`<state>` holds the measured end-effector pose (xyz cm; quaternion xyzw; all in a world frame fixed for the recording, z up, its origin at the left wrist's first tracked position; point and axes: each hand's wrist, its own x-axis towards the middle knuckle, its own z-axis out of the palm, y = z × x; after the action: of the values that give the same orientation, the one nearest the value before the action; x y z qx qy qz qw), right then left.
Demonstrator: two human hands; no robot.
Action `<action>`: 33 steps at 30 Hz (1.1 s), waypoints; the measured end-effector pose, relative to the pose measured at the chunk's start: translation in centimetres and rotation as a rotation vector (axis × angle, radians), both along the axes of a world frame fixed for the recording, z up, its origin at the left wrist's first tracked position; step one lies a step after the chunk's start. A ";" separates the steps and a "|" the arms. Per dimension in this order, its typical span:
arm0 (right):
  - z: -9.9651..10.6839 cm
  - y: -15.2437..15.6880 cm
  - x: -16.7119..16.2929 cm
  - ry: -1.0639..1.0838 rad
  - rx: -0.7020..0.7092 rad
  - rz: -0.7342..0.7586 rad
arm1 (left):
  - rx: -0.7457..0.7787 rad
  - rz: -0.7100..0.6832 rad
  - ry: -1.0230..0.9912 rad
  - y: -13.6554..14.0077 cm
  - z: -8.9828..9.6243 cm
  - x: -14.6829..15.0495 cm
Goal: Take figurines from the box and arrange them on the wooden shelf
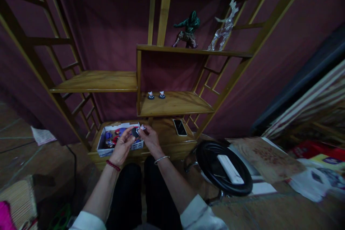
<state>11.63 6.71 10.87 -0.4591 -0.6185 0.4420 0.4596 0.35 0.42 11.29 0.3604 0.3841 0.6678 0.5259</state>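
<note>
Figurine [135,132], small and dark, sits pinched between both hands just above the white box, too small and dim to make out in detail.

By size, the wooden shelf unit [172,106] fills the view, set against a dark red backdrop. Its top shelf carries a green statue [188,30] and a clear glass deer [225,28], well apart from the hands. To the right on the floor stands a black round stool [223,167] with a white bar-shaped thing lying across it. The low cabinet top under the shelves bears a white box [104,143] of small coloured toys and, further right, a phone [179,127] lying flat. On the middle shelf stand two tiny figurines [156,95] side by side on blue bases.

The left hand [122,145] curls its fingers round the dark piece; the right hand [148,138] nips a pale bit at its top with the fingertips. The piece looks light, rigid and likely brittle at thin parts, so a hold on its body or base seems safest.
</note>
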 end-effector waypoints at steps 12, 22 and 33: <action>1.3 -0.2 2.6 0.099 0.010 0.069 | -0.035 -0.032 0.014 -0.5 2.2 2.1; 0.6 0.0 3.6 0.052 0.098 0.077 | -0.030 -0.049 0.036 -0.5 2.2 2.9; 1.8 -0.4 4.7 0.087 0.111 0.069 | -0.047 -0.050 0.069 -0.4 2.3 3.8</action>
<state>16.35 6.27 12.63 -0.3918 -0.6371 0.4420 0.4953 4.17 0.01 13.64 0.3802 0.4086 0.6323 0.5373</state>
